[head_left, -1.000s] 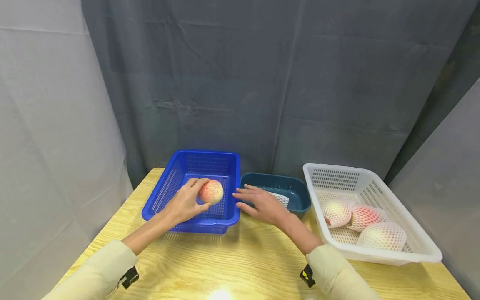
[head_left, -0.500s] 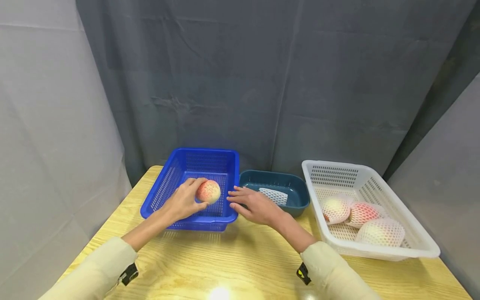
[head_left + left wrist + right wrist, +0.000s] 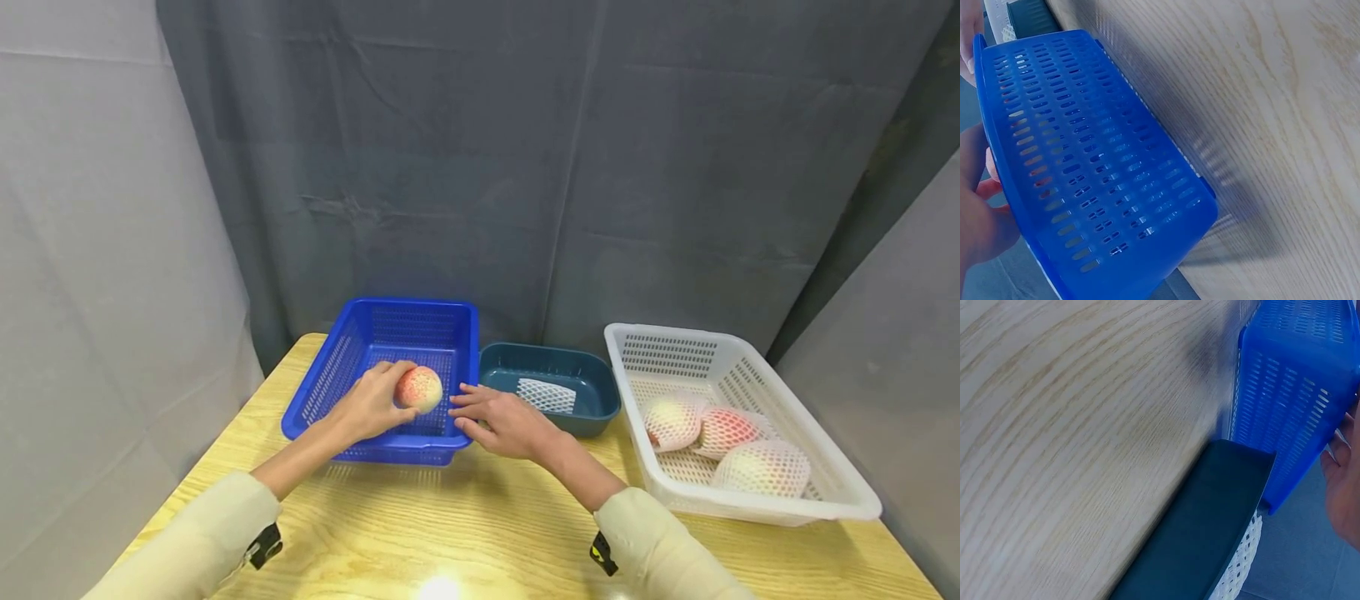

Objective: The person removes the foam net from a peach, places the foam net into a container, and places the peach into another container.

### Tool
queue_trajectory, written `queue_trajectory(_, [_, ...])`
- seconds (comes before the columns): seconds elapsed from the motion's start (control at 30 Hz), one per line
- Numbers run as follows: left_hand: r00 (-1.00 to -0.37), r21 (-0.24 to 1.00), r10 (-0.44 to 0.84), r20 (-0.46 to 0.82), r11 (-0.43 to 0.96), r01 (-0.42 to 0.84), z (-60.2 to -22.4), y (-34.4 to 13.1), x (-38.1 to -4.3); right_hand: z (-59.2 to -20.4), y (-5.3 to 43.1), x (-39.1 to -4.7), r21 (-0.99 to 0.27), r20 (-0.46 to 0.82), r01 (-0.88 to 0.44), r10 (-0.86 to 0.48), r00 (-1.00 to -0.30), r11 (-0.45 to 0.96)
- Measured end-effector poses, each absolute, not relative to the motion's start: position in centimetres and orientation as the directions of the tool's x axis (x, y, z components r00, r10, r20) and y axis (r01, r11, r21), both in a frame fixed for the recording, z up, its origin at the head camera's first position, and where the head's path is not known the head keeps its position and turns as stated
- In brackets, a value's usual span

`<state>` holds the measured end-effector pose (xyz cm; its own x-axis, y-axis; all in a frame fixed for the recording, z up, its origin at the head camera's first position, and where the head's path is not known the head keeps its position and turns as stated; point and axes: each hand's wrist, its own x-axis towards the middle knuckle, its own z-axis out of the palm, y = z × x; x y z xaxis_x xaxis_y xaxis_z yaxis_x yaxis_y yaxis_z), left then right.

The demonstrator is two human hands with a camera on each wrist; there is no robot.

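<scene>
A red-and-cream peach point(image 3: 420, 389) without a net is in my left hand point(image 3: 371, 406), which grips it between thumb and fingers over the blue basket point(image 3: 393, 455). Whether the peach touches the basket floor I cannot tell. In the left wrist view the basket wall point(image 3: 1097, 150) hides most of the peach. My right hand point(image 3: 504, 421) has its fingers extended at the basket's right rim and holds nothing. Right of the basket, a white foam net point(image 3: 547, 396) lies flat in the dark teal tray point(image 3: 596, 379).
At the right stands a white basket point(image 3: 757, 505) with several peaches point(image 3: 763, 468) in foam nets. All containers stand on a wooden table point(image 3: 450, 533). A grey curtain point(image 3: 480, 167) hangs behind.
My right hand has moved left from over the teal tray to the blue basket's rim, uncovering the foam net. My left hand keeps the peach in nearly the same place.
</scene>
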<state>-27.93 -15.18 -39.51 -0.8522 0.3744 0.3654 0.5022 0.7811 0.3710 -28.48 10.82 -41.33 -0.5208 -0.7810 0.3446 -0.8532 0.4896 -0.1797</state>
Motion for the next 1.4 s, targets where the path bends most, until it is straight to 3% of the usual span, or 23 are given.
queue_trajectory(0.4, [-0.874,0.398,0.377,0.307,0.783,0.478,-40.3,-15.3,-28.7,-41.6,10.7,-28.5,-0.182,0.323,-0.859,-0.796,-0.511,0.478])
queue_trajectory(1.4, [-0.861,0.37,0.494,0.126,0.781,0.502,-40.9,-13.8,-30.2,-41.5,10.9,-28.7,-0.214,0.29,-0.86,-0.811,-0.508,0.463])
